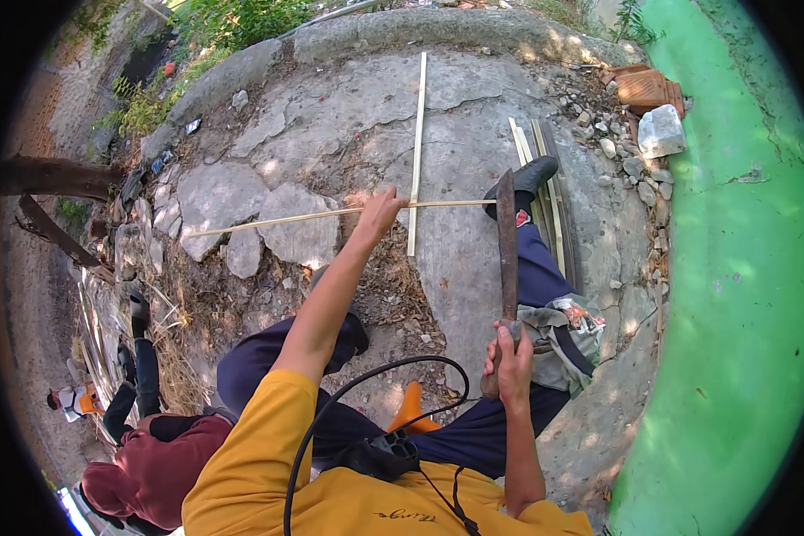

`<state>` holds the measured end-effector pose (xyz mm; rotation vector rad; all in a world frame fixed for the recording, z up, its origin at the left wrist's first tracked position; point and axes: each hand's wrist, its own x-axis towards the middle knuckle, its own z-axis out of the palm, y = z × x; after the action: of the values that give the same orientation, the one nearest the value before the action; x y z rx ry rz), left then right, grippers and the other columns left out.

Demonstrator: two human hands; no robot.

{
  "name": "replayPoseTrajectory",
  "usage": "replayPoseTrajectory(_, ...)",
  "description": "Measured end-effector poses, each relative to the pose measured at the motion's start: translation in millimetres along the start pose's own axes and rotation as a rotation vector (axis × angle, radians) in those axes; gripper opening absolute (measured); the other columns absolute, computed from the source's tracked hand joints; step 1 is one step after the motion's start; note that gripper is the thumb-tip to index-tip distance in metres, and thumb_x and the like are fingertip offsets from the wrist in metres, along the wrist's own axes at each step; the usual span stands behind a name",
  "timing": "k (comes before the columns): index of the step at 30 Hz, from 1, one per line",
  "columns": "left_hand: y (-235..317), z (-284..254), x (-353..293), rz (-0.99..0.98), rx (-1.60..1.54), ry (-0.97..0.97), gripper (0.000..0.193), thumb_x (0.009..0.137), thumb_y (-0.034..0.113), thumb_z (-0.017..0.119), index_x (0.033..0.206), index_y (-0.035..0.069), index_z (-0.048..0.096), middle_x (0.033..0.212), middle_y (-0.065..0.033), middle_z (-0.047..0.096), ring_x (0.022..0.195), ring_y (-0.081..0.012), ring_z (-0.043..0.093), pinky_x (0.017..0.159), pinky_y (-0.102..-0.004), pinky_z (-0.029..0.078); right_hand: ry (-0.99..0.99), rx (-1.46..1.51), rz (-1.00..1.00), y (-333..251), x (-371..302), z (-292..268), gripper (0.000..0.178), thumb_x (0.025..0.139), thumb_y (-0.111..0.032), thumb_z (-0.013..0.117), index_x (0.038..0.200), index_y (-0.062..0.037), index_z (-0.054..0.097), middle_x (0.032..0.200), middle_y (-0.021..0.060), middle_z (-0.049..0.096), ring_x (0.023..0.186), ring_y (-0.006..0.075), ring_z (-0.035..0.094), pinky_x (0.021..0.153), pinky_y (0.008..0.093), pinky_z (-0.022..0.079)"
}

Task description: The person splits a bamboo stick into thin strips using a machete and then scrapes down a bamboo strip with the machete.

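Note:
My left hand point(381, 214) is closed around a long, thin pale wooden strip point(277, 220), which runs crosswise in front of me. Its right end reaches the machete's blade, close to my shoe; whether they touch I cannot tell. In my right hand point(511, 364) is the handle of the machete point(508, 250), whose long dark blade points away from me. Beneath the held strip, a second pale strip point(419, 134) stretches lengthwise over the cracked concrete. A grey cloth point(558, 344) is draped over my right leg.
Several more strips point(558, 210) lie beside and under my outstretched right shoe point(534, 177). Rubble and a clear block point(661, 131) line the green wall point(732, 313). At the lower left sits a person in a dark red top point(165, 469). An orange object point(412, 409) shows between my legs.

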<state>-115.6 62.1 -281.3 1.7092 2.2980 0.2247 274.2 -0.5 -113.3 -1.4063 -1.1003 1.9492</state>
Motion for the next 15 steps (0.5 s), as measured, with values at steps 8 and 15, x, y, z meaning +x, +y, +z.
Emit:
replayPoseTrajectory(8,-5.8,-7.4,-5.6,0.267,0.423,-0.063,0.016,0.088,0.024,0.062,0.090,0.020,0.078,0.101,-0.0051,0.061,0.108,-0.0218,0.059,0.092,-0.0384,0.048,0.013,0.077,0.021,1.5,1.7,12.8,0.026,0.102,-0.026,0.057,0.110,-0.0016,0.056,0.066,0.0015,0.050,0.046,0.0087,0.047,0.043,0.0249,0.040)
replayPoseTrajectory(15,-15.5,55.6,-17.9,0.562,0.527,-0.181,0.015,0.083,0.023,0.065,0.075,0.014,0.074,0.098,-0.0028,0.065,0.105,-0.0204,0.058,0.093,-0.0352,0.048,0.043,0.039,0.045,11.8,4.9,12.3,0.025,0.102,-0.026,0.057,0.108,-0.0025,0.056,0.065,0.0007,0.050,0.045,0.0085,0.046,0.043,0.0250,0.040)
